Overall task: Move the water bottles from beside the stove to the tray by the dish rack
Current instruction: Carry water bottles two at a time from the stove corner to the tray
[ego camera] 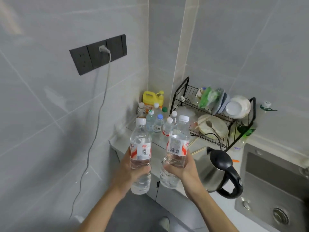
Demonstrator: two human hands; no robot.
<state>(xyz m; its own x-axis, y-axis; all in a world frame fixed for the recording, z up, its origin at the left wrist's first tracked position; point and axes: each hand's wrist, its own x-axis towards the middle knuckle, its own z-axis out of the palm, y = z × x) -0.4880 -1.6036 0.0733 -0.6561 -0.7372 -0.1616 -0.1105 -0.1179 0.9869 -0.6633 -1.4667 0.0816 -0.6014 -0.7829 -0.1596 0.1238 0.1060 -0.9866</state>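
Observation:
My left hand (pixel 128 171) grips a clear water bottle (pixel 140 148) with a white cap and red-and-white label, held upright in the air before the counter. My right hand (pixel 182 168) grips a second such bottle (pixel 177 144), tilted slightly left. Both bottles hover short of the clear tray (pixel 155 141) in the counter's corner, left of the black wire dish rack (pixel 217 114). Several smaller bottles (pixel 158 123) stand on that tray. The stove is out of view.
A steel kettle (pixel 219 173) with a black handle stands on the counter right of my right hand. A steel sink (pixel 274 181) lies further right. A yellow jug (pixel 153 97) sits in the corner. A cable (pixel 93 131) hangs from the wall socket.

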